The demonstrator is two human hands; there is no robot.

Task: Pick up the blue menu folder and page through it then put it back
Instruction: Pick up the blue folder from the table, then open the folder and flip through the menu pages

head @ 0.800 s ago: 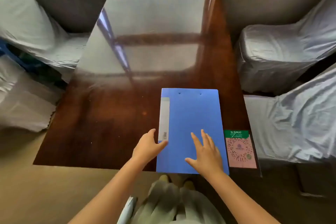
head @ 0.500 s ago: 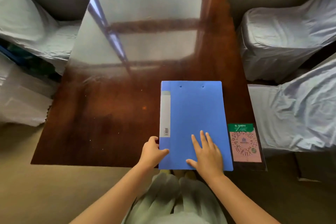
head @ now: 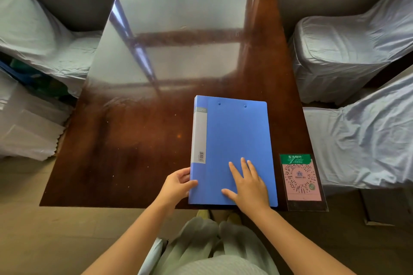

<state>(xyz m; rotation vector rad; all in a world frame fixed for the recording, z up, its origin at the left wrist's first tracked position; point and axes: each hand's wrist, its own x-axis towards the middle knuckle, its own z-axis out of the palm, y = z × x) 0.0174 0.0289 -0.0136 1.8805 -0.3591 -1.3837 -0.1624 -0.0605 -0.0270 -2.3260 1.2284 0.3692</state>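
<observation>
Since the earlier frame, left hand (head: 178, 184) is closing onto the spine edge of the blue menu folder (head: 232, 140), thumb over, fingers curling at the edge. Right hand (head: 248, 185) is lying flat, fingers spread, on the cover. Folder is resting closed on the table (head: 134, 140); QR card (head: 300, 182) just right of that hand.

I'd call this a restaurant dining room. I see a glossy dark-brown wooden table (head: 138, 140), chairs draped in pale grey fabric covers (head: 339, 56) along both sides, and a laminated pink-and-green QR code card (head: 300, 182) stuck at the table's near right corner, beside a blue plastic menu folder (head: 234, 136).
</observation>
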